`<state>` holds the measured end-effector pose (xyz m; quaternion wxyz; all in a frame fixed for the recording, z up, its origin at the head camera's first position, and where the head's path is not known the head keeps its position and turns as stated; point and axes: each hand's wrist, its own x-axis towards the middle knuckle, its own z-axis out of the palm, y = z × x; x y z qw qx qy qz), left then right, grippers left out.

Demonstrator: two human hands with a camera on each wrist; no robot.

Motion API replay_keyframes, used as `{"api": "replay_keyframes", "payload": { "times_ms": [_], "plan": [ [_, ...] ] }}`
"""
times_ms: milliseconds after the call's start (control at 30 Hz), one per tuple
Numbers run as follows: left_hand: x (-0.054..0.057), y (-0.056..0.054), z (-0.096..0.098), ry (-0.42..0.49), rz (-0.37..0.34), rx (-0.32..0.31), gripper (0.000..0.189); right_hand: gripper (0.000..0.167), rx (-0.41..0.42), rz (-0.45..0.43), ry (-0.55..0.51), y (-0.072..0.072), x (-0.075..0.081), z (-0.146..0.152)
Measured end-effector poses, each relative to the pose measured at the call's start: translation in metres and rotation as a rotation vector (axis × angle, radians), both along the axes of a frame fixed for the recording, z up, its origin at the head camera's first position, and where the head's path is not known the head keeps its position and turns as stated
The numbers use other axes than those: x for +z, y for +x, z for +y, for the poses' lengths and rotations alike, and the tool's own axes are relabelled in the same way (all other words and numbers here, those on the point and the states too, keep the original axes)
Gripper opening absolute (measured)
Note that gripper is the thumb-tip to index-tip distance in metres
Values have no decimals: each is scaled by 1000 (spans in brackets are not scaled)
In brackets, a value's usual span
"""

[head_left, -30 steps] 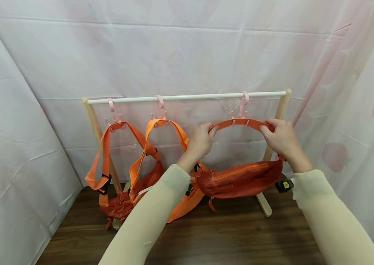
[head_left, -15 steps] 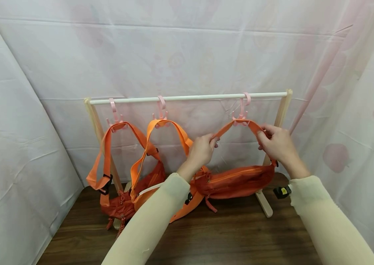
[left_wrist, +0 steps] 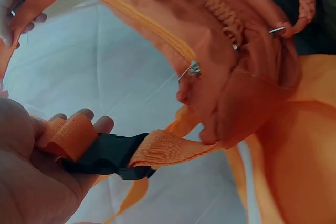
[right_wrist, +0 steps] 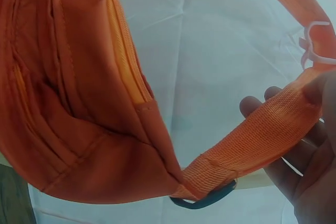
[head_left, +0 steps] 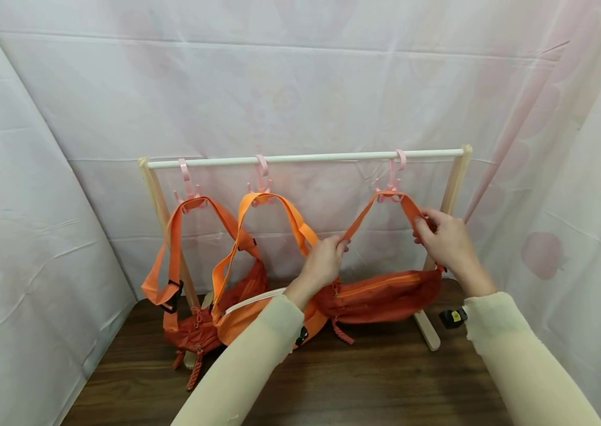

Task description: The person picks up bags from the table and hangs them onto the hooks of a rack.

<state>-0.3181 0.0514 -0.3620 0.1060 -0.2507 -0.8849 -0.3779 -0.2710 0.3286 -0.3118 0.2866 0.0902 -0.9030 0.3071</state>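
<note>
A rust-red waist bag (head_left: 377,296) hangs by its orange strap (head_left: 363,216) from the right pink hook (head_left: 392,177). My left hand (head_left: 322,261) grips the left side of this strap; in the left wrist view a black buckle (left_wrist: 113,153) lies against its fingers. On the other side, my right hand (head_left: 443,236) pinches the strap between thumb and fingers, below the hook. The right wrist view shows a dark ring (right_wrist: 205,196) joining strap and bag. My left forearm hides part of the bright orange waist bag (head_left: 236,322) hanging from the middle hook.
A white rod (head_left: 327,157) on wooden posts (head_left: 456,177) carries the hooks. Another red waist bag (head_left: 194,331) hangs at the left, touching the brown table (head_left: 364,378). A small black object with a yellow label (head_left: 453,318) lies right of the rack. Pale curtains (head_left: 332,77) surround it.
Both hands have moved down along the strap, away from the hook. The strap now peaks sharply over the hook, and the bag's right end has shifted left.
</note>
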Motion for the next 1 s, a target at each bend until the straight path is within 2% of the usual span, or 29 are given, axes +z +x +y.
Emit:
{"api": "replay_keyframes", "payload": {
  "times_ms": [333,600,800,900,1000],
  "plan": [
    [-19,7,0,1,6,-12,26,24,-57,140,34,-5,-19,4],
    [-32,10,0,8,18,-33,22,21,-91,169,53,0,-36,7],
    [-41,17,-1,-1,109,31,35,20,-120,184,55,3,-48,7],
    [-44,23,-1,4,180,71,43,23,-130,225,50,5,-53,6],
    [-47,28,-2,17,251,85,45,28,-125,291,34,8,-58,5]
  ]
}}
